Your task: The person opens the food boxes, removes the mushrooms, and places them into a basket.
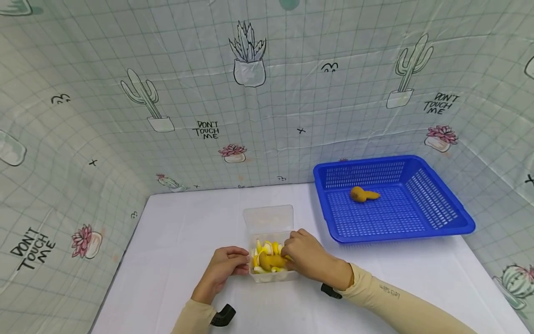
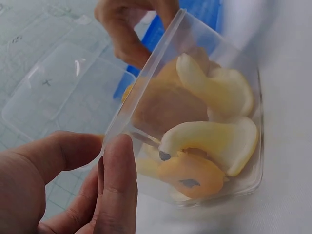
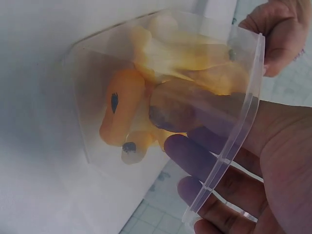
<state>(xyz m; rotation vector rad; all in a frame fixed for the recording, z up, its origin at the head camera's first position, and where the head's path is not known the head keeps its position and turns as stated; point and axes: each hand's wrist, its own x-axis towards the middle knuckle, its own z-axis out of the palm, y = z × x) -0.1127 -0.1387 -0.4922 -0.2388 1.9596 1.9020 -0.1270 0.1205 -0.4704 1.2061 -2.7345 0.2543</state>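
Pale sleeves [image 1: 193, 317] nearest the lens, entering from 8 and 4 o'clock of a clear box [image 1: 273, 278], used as clock centre. Left hand [image 1: 227, 264] at 9 o'clock, thumb and finger seemingly pinching the rim. Right hand [image 1: 306, 255] at 3 o'clock, fingers curled down inside, apparently grasping the near end of a mustard gourd [image 1: 268, 261] lying atop the load. Risks, my reading: box looks light, so a right-hand push could skid or tip it should the left pinch slip; load seems heaped close to the rim, so one piece could roll out or block the lid [image 1: 269, 219], open at 12. Contents: yellow-and-white pieces [image 2: 214, 141] around the gourd, count unclear. Blue basket [image 1: 375, 220] at 2 o'clock: one second gourd [image 1: 359, 194], left of its middle, clear of the walls.
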